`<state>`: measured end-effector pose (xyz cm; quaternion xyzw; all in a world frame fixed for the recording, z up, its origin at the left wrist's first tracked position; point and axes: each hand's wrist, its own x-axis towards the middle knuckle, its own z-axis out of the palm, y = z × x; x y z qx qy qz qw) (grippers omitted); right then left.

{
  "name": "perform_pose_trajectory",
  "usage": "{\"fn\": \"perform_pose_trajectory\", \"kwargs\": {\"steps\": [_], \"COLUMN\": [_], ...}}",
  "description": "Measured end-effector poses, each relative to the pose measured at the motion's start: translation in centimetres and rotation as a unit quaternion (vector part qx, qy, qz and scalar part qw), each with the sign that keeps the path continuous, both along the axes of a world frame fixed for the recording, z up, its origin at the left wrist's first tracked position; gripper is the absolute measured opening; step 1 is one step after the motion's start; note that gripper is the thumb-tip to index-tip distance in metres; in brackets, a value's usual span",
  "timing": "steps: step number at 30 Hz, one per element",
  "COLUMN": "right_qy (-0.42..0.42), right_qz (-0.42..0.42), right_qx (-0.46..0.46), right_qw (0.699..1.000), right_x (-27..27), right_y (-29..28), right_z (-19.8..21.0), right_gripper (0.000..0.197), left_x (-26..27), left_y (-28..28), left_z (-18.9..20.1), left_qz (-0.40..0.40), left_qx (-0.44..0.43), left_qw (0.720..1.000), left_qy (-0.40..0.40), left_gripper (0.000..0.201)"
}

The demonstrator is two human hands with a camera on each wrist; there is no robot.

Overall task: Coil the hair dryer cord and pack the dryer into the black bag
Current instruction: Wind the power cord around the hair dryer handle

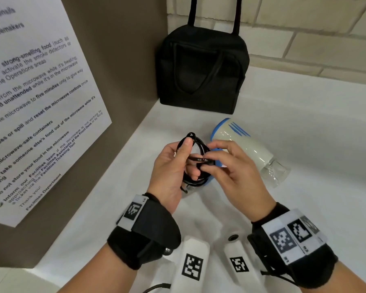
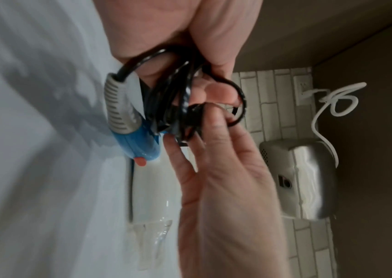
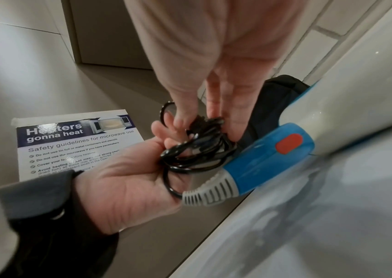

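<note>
The cream and blue hair dryer [image 1: 244,148] lies on the white counter, its clear nozzle [image 1: 276,173] pointing right. Its blue handle [image 3: 268,152] carries an orange switch [image 3: 289,143]. The black cord [image 1: 195,160] is gathered in several loops above the handle. My left hand [image 1: 175,163] grips the coil, thumb on top. My right hand [image 1: 224,163] pinches the cord [image 3: 202,144] with thumb and fingertips at the coil's right side. The black bag [image 1: 202,70] stands upright in the back corner, behind the dryer, and looks closed.
A brown side wall with a microwave safety poster [image 1: 34,106] rises on the left. A tiled wall runs along the back. A steel appliance [image 2: 302,178] with a white cable [image 2: 328,105] shows in the left wrist view. White marked devices [image 1: 193,263] lie near the front edge.
</note>
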<state>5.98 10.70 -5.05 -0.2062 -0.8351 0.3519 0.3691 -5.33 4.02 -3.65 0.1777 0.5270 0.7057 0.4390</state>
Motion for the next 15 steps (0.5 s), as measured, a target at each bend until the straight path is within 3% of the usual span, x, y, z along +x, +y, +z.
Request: {"fn": "perform_pose_trajectory", "kwargs": {"steps": [3,7,10,11,13,14,15], "right_qy": [0.021,0.019,0.095,0.138,0.199,0.199,0.173], "right_qz": [0.005,-0.025,-0.021,-0.017,-0.003,0.009,0.019], "right_qx": [-0.065,-0.053,-0.146,-0.212,-0.387,-0.458,-0.497], "right_qw": [0.998,0.998,0.985,0.967,0.900,0.866,0.850], "right_x": [0.3,0.7,0.6,0.6,0.6,0.7,0.9], "right_y": [-0.3,-1.3,-1.6,-1.6,-1.4,-1.2,-1.0], "right_z": [0.5,1.2,2.1,2.4,3.5,4.0,4.5], "right_gripper": [0.019,0.015,0.011,0.009,0.015,0.020,0.023], "left_x": [0.4,0.7,0.8,0.8,0.9,0.9,0.9], "left_y": [0.0,0.0,0.1,0.0,0.0,-0.1,-0.2], "left_z": [0.1,-0.2,-0.5,-0.6,-0.8,-0.9,-1.0], "left_qz": [0.016,0.038,0.038,0.038,0.042,0.045,0.048], "left_qx": [0.009,0.011,0.013,0.012,0.006,0.002,-0.002], "left_qw": [0.996,0.990,0.984,0.980,0.973,0.971,0.970], "left_qy": [0.085,0.138,0.174,0.192,0.226,0.237,0.237], "left_gripper": [0.013,0.007,0.006,0.010,0.015,0.017,0.018]}}
